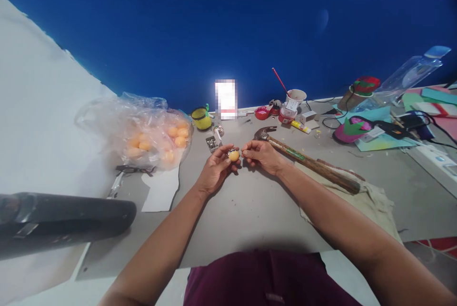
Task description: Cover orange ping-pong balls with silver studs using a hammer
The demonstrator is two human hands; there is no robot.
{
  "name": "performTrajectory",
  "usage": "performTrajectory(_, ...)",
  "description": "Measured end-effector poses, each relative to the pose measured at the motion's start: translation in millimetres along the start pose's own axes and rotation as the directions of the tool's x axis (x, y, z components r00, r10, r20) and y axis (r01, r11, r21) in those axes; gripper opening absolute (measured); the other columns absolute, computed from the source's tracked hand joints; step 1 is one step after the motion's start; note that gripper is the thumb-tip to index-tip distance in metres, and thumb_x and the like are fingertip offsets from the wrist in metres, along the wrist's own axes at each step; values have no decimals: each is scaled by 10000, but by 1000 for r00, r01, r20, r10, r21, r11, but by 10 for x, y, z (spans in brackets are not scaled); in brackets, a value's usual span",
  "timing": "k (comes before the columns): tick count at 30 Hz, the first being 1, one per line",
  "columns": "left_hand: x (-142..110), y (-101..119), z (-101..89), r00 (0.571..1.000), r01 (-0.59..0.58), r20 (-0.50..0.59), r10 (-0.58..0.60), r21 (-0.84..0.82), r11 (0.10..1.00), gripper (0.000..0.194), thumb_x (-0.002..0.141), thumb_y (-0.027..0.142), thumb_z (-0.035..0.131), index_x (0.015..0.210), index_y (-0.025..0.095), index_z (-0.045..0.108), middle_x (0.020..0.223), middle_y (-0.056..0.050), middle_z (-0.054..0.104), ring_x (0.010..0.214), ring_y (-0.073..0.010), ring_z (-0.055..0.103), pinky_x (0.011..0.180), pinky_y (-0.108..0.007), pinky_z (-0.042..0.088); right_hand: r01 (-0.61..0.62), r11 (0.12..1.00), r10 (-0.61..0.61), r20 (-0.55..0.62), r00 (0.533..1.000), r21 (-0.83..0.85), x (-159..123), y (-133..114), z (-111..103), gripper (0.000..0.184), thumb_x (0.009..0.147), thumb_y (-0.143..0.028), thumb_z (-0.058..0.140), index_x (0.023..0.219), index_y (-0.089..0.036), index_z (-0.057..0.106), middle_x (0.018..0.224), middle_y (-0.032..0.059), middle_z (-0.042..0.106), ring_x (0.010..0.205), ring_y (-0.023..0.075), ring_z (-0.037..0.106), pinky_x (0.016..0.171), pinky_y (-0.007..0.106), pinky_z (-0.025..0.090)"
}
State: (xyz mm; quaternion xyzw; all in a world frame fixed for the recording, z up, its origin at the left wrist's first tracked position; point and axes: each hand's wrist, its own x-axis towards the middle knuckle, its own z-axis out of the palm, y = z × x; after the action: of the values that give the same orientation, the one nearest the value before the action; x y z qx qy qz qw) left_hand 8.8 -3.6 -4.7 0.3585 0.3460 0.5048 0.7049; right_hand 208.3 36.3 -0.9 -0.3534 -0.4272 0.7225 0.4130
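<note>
Held in the fingers of my left hand (217, 168) is a small orange ball (233, 155), the size of a table tennis ball. Small shiny silver pieces show along its upper side. Just right of it, my right hand (262, 156) has thumb and forefinger pinched together close to the ball. Whatever those fingertips hold is too small to make out. Beyond my left hand lies a small open box (212, 143) of tiny silver pieces, with another shiny silver item (219, 131) behind it. A claw hammer (312, 162) lies to the right, behind my right forearm.
On the left are clear plastic bags (157, 130) of orange balls, eyeglasses (135, 170) and white paper (162, 192). A yellow cup (202, 119), red paint pot (262, 113) and glue-like tube (300, 127) stand behind. A cloth (374, 206) and power strip (437, 163) lie right.
</note>
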Motion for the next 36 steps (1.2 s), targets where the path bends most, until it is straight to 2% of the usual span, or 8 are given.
performTrajectory(6,-4,13,-2,1000,-13,-25,12,-17,1000,464,749,244,916,1151,199,689,1129,-60,739,950,-185,738,841,-314,602,-17,1000,17,20,1000,-6,-19,-10,0,426,616,-447,963,803,-172,698,622,-29,651,504,72,549,465,185,435)
performTrajectory(8,-9,31,10,999,-13,-31,12,-28,1000,435,750,244,917,1114,192,683,1170,-63,738,985,-192,741,882,-326,605,-20,1000,20,22,1000,-6,-21,-8,-2,432,615,-457,964,807,-175,700,626,-26,656,506,73,548,468,186,439)
performTrajectory(12,-14,55,26,1000,7,-19,-8,-2,1000,474,776,261,898,1192,199,679,1314,-95,700,967,-190,743,786,-285,614,-16,1000,16,7,1000,8,-21,-9,2,435,606,-454,970,798,-170,702,656,-14,674,512,73,555,464,184,431)
performTrajectory(15,-7,32,11,1000,10,-17,-10,2,1000,487,773,253,898,1207,202,682,1221,-86,729,907,-170,738,731,-260,598,-20,1000,20,12,1000,14,-23,-20,8,434,598,-449,974,789,-167,706,646,-17,668,512,73,557,465,184,430)
performTrajectory(20,-1,-14,0,999,-12,-45,12,8,1000,428,754,241,910,1115,199,684,1060,-45,743,908,-169,732,815,-310,610,-13,1000,13,15,1000,4,-33,-30,25,402,602,-428,971,772,-167,718,633,-13,668,522,76,551,467,185,418)
performTrajectory(26,-9,-24,54,997,-38,-70,42,53,998,443,743,284,915,1123,208,701,1134,-44,716,887,-169,718,764,-313,618,-8,999,8,23,1000,-33,-34,-11,37,378,600,-424,963,768,-164,746,642,-1,679,528,77,548,469,189,406)
performTrajectory(30,-4,-55,51,995,-34,-89,41,74,997,514,727,298,928,1188,201,722,1115,-54,733,874,-158,715,794,-301,607,-26,999,26,10,1000,-44,-29,-1,33,363,600,-408,960,759,-165,743,638,5,692,519,78,551,466,186,403)
performTrajectory(36,-1,-76,19,995,-16,-94,29,132,991,491,727,321,928,1158,193,729,1077,-54,763,885,-170,729,851,-330,605,-60,997,60,-4,998,-53,-28,-5,21,370,587,-391,962,762,-156,735,667,20,716,509,77,556,465,188,427)
